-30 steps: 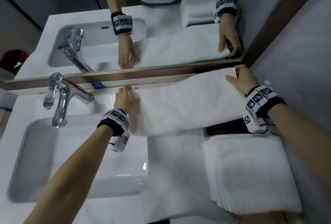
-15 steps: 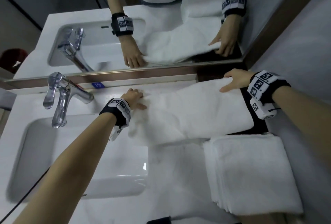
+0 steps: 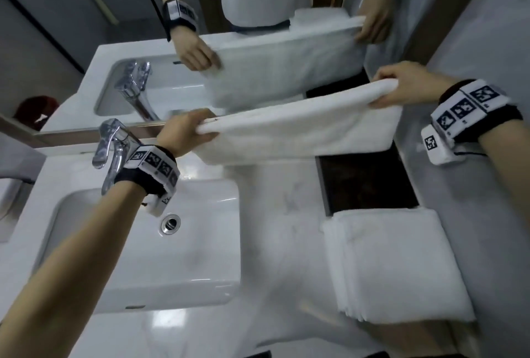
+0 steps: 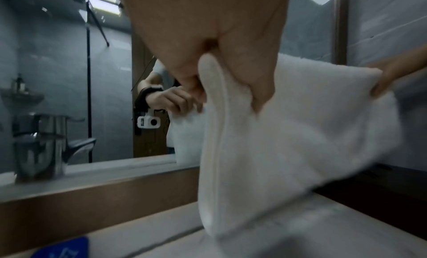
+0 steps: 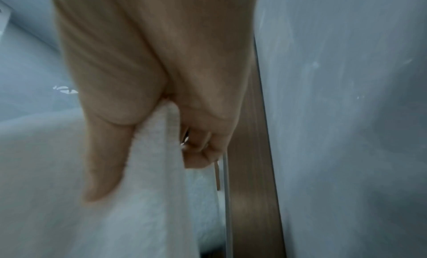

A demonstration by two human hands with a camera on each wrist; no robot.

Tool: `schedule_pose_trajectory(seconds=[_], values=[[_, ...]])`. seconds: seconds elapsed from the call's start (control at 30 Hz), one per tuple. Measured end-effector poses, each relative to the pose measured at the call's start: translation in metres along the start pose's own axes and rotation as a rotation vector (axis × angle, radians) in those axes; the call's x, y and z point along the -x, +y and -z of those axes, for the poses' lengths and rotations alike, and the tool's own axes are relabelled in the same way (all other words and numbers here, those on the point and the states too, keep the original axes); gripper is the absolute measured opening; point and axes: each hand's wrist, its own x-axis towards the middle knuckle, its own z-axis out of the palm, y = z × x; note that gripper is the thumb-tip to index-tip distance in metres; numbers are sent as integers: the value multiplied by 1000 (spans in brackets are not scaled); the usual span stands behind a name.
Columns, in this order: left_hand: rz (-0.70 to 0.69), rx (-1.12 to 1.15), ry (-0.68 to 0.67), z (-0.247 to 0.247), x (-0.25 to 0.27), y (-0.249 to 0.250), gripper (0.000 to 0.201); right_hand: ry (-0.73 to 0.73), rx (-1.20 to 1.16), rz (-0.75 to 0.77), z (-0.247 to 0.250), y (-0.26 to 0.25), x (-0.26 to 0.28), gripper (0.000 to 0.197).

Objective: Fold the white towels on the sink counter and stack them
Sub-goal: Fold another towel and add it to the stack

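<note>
A folded white towel [image 3: 292, 131] hangs lengthwise in the air above the counter, in front of the mirror. My left hand [image 3: 186, 128] pinches its upper left corner, thumb in front and fingers behind, as the left wrist view shows on the towel [image 4: 289, 134]. My right hand [image 3: 401, 85] grips the upper right corner; the right wrist view shows the thumb and curled fingers clamped on the towel [image 5: 157, 179] edge. A stack of folded white towels [image 3: 395, 266] lies on the counter at the right, below my right forearm.
A white sink [image 3: 149, 246] with a chrome faucet [image 3: 111, 148] sits under my left arm. A dark tray [image 3: 367, 180] lies on the counter beyond the stack. The mirror [image 3: 258, 28] runs along the back and a grey wall [image 3: 487, 42] stands on the right.
The towel lay flat on the counter with my hands at its ends. Both hands have since taken hold of its far corners and lifted it into the air.
</note>
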Motion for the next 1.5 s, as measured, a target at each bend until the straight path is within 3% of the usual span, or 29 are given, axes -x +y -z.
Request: schedule_pose_trajectory(seconds=[0.1,0.17,0.27,0.4,0.5,0.57,0.67,0.73,0.77,0.87,0.93,1.03,1.13,1.23,1.3,1.33,1.43,1.5], values=[[-40,-137,175,5,7,14,30,216,-17,37,9,-2,17,26],[-112,-185,185,-8,17,21,25,248,39,15,-2,2,27,20],[-209,-243,73,-49,40,21,24,39,217,-113,-37,15,39,21],[-106,-337,-288,-117,76,11,24,-411,400,-227,-100,36,57,33],[-17,-243,-448,-141,97,4,34,-494,407,-280,-118,44,65,40],[50,-99,-448,-140,103,-2,32,-581,339,-325,-107,40,64,36],[266,127,-178,-134,102,-9,12,-671,232,-400,-90,36,56,20],[545,283,-21,-133,94,-12,20,-594,196,-443,-87,35,51,29],[693,369,-34,-134,88,-13,32,-530,165,-492,-89,34,50,37],[963,689,-270,-138,78,-8,58,-350,49,-661,-101,35,48,63],[959,730,-327,-140,74,-1,53,-273,-24,-722,-108,36,48,70],[849,638,-299,-146,70,3,43,-288,-170,-763,-115,44,46,72],[700,688,-128,-143,65,10,28,-283,-310,-735,-113,48,45,74],[634,829,115,-135,58,19,26,-36,-475,-598,-106,48,42,56],[655,812,190,-133,55,23,15,120,-469,-531,-102,46,42,44],[682,761,170,-133,54,25,18,159,-424,-523,-101,45,43,41],[811,440,27,-139,56,33,56,163,-231,-561,-104,44,50,38],[647,167,65,-141,60,43,66,100,-171,-580,-109,45,55,37]])
